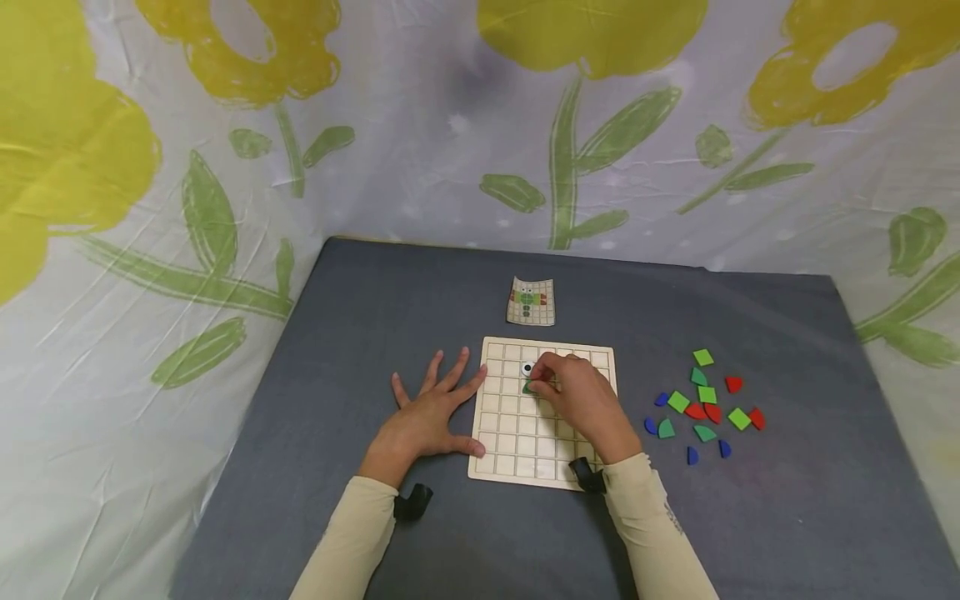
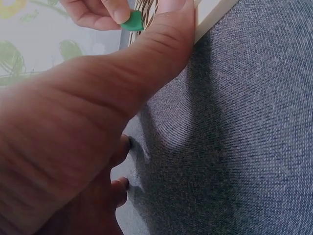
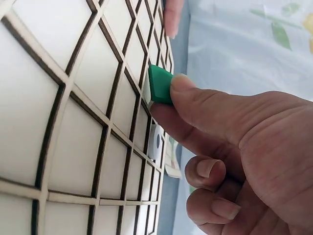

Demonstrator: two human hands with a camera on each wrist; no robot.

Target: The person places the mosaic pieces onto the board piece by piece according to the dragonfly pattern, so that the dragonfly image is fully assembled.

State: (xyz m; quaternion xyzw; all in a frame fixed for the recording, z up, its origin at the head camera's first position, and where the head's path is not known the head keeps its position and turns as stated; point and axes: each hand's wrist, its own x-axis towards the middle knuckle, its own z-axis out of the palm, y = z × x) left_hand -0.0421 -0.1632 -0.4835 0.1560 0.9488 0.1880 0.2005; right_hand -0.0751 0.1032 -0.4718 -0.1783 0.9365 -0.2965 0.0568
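A wooden grid board (image 1: 510,446) lies on the table in the head view. My right hand (image 1: 581,400) is over it, pinching a green tile (image 3: 160,85) between thumb and fingertips, just above the cells in the right wrist view. Beside that tile a white eye tile (image 1: 527,368) sits in the grid, its black pupil showing. My left hand (image 1: 429,421) spreads its fingers on the table at the board's left edge. In the left wrist view the left thumb (image 2: 161,44) presses against the board's edge.
Behind the board lies a small pattern card (image 1: 531,302) with a figure in green and red. Right of the board are scattered loose tiles: green squares (image 1: 707,395), dark green pieces (image 1: 705,433), red pieces (image 1: 734,384) and blue half-rounds (image 1: 724,448). A flowered cloth (image 1: 420,167) hangs behind the table.
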